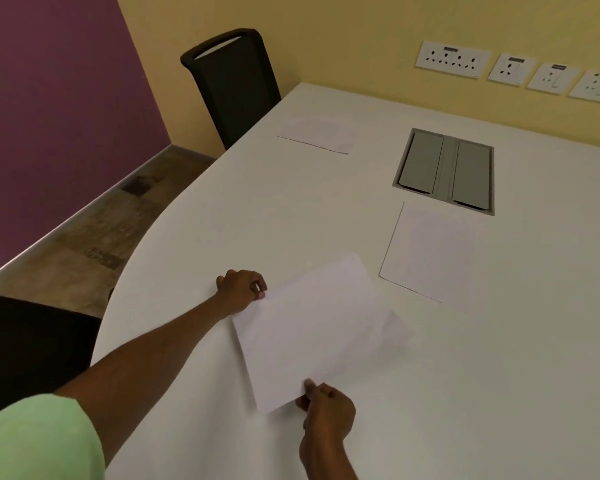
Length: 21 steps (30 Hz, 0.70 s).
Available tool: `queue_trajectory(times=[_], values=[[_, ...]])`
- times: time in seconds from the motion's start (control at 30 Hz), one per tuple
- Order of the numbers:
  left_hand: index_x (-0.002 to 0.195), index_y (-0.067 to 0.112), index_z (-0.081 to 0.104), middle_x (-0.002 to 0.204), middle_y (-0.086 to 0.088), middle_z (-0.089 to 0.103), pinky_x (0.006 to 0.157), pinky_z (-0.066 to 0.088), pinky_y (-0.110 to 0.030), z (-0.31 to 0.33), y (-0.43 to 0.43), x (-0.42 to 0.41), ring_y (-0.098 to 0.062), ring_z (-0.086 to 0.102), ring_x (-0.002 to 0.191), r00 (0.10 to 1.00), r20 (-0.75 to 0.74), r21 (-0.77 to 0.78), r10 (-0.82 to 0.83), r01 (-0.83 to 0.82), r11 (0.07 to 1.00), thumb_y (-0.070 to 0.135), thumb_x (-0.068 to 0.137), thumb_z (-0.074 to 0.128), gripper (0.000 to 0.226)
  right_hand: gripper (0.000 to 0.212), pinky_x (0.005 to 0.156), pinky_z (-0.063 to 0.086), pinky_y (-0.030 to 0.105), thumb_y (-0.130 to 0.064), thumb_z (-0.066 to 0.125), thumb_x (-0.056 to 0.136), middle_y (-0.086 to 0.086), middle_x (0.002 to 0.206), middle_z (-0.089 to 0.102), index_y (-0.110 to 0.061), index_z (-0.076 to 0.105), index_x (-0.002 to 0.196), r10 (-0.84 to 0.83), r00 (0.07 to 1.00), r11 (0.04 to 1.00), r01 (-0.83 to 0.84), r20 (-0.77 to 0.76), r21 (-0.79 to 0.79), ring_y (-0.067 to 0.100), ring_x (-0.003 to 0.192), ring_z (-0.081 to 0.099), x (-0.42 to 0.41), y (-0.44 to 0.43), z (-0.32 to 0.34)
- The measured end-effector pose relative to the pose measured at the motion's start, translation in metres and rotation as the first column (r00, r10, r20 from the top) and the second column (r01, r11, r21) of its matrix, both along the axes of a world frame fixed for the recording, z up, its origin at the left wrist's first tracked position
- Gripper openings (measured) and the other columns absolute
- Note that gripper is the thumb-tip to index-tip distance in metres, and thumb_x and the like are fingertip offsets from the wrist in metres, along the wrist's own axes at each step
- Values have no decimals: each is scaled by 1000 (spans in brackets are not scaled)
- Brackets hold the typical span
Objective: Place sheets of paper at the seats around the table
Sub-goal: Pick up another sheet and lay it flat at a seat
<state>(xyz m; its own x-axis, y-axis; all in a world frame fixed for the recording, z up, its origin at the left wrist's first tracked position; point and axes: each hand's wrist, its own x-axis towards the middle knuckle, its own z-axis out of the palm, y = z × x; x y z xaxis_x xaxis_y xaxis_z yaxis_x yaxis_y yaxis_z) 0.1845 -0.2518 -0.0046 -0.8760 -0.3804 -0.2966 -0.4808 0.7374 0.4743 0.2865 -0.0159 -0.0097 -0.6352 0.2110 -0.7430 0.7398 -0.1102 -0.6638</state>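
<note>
Both of my hands hold a small stack of white paper sheets [312,327] just above the white table [222,209]. My left hand [241,289] pinches the stack's far left corner. My right hand [326,410] grips its near edge, thumb on top. One white sheet [426,251] lies flat on the table to the right of the stack. Another sheet [319,135] lies farther back, in front of a black chair [232,81].
A grey cable hatch [445,169] is set into the table beyond the right sheet. A second dark chair [32,344] stands at the near left edge. Wall sockets [510,69] line the yellow wall. Brown floor shows to the left.
</note>
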Motion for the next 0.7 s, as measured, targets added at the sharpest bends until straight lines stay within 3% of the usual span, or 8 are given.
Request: queue_trajectory(times=[0.17,0.33,0.7], values=[[77,33,63,75,17,58,83,24,-34,-22,-9,22,-21,48,110,999,49,-35,-2,4,999,24,83,68,12,23,54,41,26,-12,77,77,12,58,72,-3,61,63,100,991,993,-105,93,45,18,48,70,23,-10,-14],[79,34,64,78,15,60,86,26,-36,-35,-18,32,-20,47,110,997,81,-95,-6,14,995,24,83,67,11,29,53,40,25,-13,76,79,8,55,71,-4,61,55,204,972,972,-215,118,97,17,51,71,35,-18,-23],[91,28,70,91,10,71,82,23,-34,-47,-38,49,-20,45,111,998,63,-199,27,-14,980,22,84,66,9,26,54,42,22,-17,73,80,0,51,70,-6,66,57,334,935,919,-351,118,179,10,45,68,39,-31,-26]])
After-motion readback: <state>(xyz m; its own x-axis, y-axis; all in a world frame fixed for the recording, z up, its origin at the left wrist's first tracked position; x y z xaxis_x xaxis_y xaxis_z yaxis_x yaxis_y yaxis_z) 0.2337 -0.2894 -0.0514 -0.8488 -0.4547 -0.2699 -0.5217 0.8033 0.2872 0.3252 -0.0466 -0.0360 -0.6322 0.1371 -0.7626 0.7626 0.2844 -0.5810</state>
